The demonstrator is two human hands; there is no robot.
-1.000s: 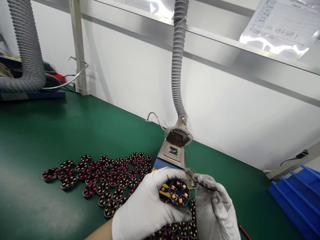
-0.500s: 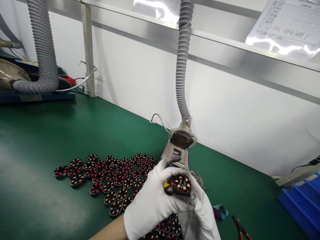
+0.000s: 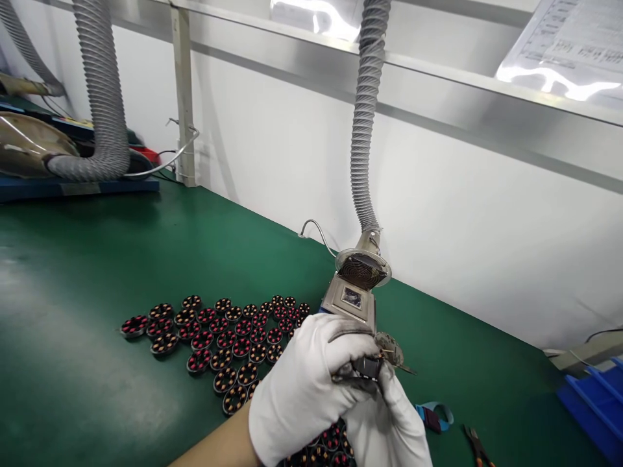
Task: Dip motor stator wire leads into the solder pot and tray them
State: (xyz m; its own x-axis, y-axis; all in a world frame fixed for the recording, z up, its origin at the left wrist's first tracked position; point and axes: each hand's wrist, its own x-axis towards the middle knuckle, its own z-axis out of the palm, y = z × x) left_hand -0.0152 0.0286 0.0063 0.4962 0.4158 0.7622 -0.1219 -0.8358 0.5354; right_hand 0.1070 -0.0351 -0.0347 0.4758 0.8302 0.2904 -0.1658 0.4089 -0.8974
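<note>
Light is bright. Glare whitens the plastic sleeve (image 3: 574, 48) right of the central hose (image 3: 365, 130); left of it, the green tabletop (image 3: 73, 311) shines palely and the wall (image 3: 277, 143) carries a soft shadow. Lower right of it, the blue tray (image 3: 586, 412) looks blurred.

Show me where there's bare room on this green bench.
The bench is bare left of the rings, up to the blue board; also between the metal box, wall and blue bin. It's crowded around the left hand and right hand, with rings, strap and pliers close.
</note>
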